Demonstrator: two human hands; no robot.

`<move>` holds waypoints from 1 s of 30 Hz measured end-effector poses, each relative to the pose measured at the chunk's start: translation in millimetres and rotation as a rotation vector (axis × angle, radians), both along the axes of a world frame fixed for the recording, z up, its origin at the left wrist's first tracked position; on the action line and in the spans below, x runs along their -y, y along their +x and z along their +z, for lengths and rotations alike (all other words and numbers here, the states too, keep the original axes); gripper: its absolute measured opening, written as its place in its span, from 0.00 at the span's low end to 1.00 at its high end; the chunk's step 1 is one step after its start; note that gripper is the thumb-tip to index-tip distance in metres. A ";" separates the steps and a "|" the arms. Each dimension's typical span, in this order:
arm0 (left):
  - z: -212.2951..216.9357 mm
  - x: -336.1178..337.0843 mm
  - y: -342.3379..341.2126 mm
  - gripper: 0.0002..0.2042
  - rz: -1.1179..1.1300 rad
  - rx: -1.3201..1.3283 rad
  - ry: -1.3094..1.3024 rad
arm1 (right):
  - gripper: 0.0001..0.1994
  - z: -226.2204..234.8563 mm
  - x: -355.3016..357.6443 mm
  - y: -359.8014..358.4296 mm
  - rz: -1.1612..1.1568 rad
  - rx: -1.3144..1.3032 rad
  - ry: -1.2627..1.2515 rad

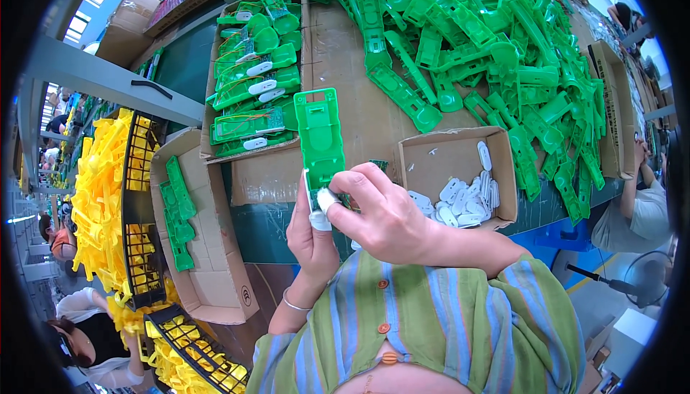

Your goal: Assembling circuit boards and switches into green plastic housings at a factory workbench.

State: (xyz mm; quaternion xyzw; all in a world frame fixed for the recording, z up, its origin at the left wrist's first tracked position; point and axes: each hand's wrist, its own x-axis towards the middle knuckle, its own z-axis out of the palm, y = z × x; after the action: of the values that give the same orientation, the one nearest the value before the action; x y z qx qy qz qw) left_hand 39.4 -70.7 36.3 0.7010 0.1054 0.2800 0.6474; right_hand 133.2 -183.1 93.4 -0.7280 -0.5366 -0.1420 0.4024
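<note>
Fingers (359, 178) of the right hand (388, 218) pinch a small white piece (327, 198) against the lower end of a green plastic part (320, 135), which the left hand (310, 239) grips from below, above the table (266, 229). Just right, a small cardboard box (503, 178) holds more white pieces (467, 200); a larger box (210, 85) behind holds finished green parts (251, 99).

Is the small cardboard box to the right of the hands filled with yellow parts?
No, the small cardboard box holds white plastic pieces; the yellow parts are piled far off on the person's left.
</note>
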 end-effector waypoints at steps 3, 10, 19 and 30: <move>14.9 -3.2 2.8 0.23 -0.097 0.046 -0.274 | 0.13 -2.0 0.2 1.3 0.030 0.021 0.047; 10.9 -13.2 5.5 0.16 -0.331 0.053 -1.078 | 0.11 -5.1 -0.6 -2.2 0.023 0.075 0.059; 9.9 -6.9 5.8 0.19 -0.302 -0.018 -0.842 | 0.10 -18.4 -0.1 1.2 0.019 0.168 0.049; 5.9 -1.4 8.7 0.23 -0.366 0.104 -0.966 | 0.10 -15.4 1.5 6.4 -0.023 0.086 0.129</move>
State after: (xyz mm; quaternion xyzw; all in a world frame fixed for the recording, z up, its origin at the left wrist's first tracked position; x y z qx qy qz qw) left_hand 48.1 -69.3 42.2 0.3140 0.0658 0.1161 0.9400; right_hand 139.6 -184.6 78.0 -0.6998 -0.5348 -0.2121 0.4235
